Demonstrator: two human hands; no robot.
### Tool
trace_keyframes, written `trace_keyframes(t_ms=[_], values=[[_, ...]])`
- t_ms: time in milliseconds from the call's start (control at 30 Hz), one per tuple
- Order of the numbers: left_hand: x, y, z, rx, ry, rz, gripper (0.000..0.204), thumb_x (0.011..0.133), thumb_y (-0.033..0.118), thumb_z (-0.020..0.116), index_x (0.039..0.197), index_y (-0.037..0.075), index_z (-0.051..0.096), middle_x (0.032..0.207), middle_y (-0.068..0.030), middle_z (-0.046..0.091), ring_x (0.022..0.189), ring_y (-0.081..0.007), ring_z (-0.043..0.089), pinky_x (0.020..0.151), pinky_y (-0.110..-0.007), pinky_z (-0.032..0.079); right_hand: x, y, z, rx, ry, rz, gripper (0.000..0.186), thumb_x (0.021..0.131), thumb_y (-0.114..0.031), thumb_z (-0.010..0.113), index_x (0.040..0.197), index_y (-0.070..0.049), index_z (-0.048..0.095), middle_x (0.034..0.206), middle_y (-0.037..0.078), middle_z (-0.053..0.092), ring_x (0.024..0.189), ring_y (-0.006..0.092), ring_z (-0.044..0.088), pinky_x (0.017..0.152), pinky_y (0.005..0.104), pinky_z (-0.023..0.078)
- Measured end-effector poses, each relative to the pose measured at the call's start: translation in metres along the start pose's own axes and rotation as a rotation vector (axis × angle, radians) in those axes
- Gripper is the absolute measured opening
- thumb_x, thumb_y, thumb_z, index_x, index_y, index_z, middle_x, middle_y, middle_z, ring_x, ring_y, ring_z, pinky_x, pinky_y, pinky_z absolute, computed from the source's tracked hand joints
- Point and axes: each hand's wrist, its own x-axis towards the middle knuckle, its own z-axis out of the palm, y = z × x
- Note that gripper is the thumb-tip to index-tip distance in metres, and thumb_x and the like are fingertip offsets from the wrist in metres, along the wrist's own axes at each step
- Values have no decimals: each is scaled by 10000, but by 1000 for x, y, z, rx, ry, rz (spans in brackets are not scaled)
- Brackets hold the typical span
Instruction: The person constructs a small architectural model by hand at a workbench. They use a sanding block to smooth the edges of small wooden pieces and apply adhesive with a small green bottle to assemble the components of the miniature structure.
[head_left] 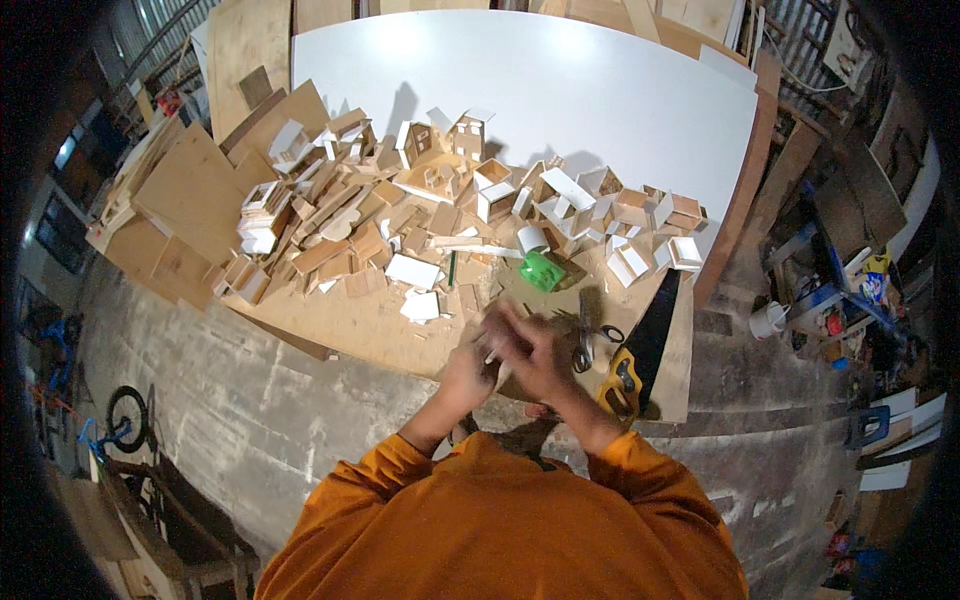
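Near the table's front edge my left hand point(468, 378) and my right hand point(537, 350) meet, with the right one overlapping the left. Both look closed, their fingers curled and blurred by motion. A small pale spot shows between them, but I cannot make out what they hold. Just beyond my hands lies a green plastic container point(541, 271) beside a white cylinder point(532, 240). Scissors point(585, 345) rest to the right of my right hand. Farther right is a handsaw point(640, 350) with a yellow handle and dark blade.
Small wooden and white box-like models point(495, 195) and loose wood pieces point(350, 245) crowd the wooden table point(385, 335). A large white panel point(600, 90) stands behind them. Plywood sheets point(190, 180) lean at left. A white bucket point(768, 320) is on the right.
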Motion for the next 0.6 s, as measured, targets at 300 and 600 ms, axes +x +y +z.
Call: trace_keyframes(t_ms=[300, 600], values=[[-7, 13, -8, 272, -107, -36, 241, 820, 135, 555, 1030, 32, 612, 953, -217, 629, 839, -409, 622, 698, -465, 507, -17, -21, 0, -104, -97, -42, 577, 831, -301, 653, 1335, -62, 508, 827, 165, 614, 699, 269, 585, 688, 374, 473], [-10, -4, -7, 364, -34, 31, 163, 814, 158, 561, 932, 64, 620, 901, -169, 636, 840, -350, 636, 699, -409, 517, -20, -13, 2, -124, -145, -112, 536, 818, -308, 659, 1289, -75, 555, 827, 184, 640, 692, 289, 596, 672, 383, 480]])
